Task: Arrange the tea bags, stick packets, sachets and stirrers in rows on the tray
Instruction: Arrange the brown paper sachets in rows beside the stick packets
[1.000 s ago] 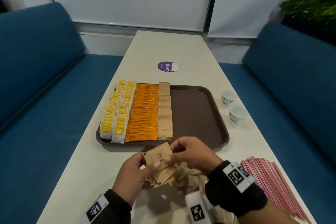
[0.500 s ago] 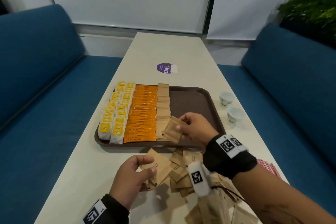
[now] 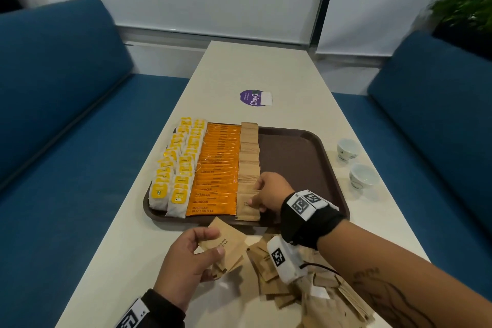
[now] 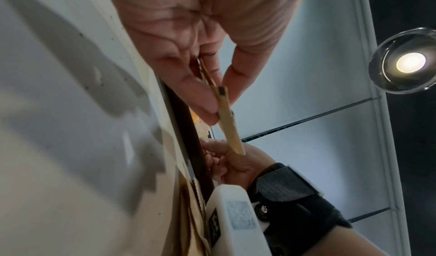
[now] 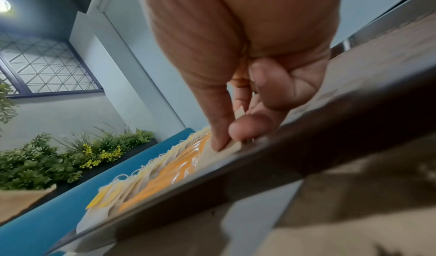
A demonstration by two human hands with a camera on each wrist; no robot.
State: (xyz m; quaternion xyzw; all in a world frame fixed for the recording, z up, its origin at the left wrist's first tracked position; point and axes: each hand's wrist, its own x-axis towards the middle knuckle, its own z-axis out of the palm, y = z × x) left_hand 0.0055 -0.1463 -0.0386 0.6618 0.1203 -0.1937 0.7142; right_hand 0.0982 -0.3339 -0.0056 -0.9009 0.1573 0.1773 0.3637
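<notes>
A brown tray (image 3: 300, 157) holds rows of yellow tea bags (image 3: 175, 168), orange coffee stick packets (image 3: 217, 168) and brown sugar sachets (image 3: 249, 157). My right hand (image 3: 257, 198) pinches a brown sachet (image 3: 247, 209) at the near end of the sachet row, thumb and finger on it in the right wrist view (image 5: 226, 144). My left hand (image 3: 210, 243) holds several brown sachets (image 3: 226, 242) above the table in front of the tray; the left wrist view shows them edge-on (image 4: 226, 118) between thumb and fingers. A loose heap of sachets (image 3: 279, 282) lies below my right forearm.
Two small white cups (image 3: 355, 165) stand on the table right of the tray. A purple round sticker (image 3: 254, 98) lies beyond the tray. Blue sofas (image 3: 53, 104) flank the narrow table. The tray's right half (image 3: 292, 162) is bare.
My right hand carried one sachet from in front of me onto the tray and lowered it onto the near end of the sachet row. The left hand stayed by the heap with its sachets.
</notes>
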